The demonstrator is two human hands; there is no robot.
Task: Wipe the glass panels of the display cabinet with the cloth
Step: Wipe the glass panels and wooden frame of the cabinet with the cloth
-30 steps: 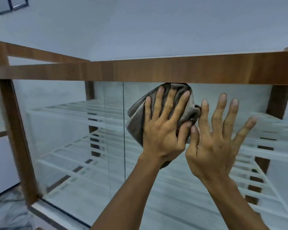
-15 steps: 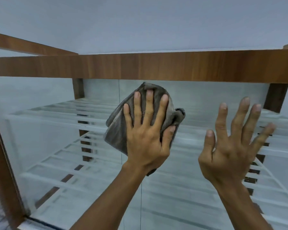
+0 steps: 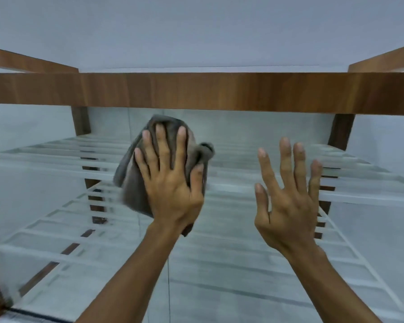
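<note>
Cabinet glass (image 3: pixel 231 264), gray cloth (image 3: pixel 132 187) half hidden beneath left hand (image 3: pixel 173 190)

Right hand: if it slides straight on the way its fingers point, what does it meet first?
Probably the wooden top rail above the right hand; only bare glass shows between. Whether the palm touches the glass is unclear.

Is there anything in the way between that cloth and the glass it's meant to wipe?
Nothing visible. The left hand presses the cloth flat on the glass panel below the wooden rail; the right hand is spread beside it, apart.
</note>
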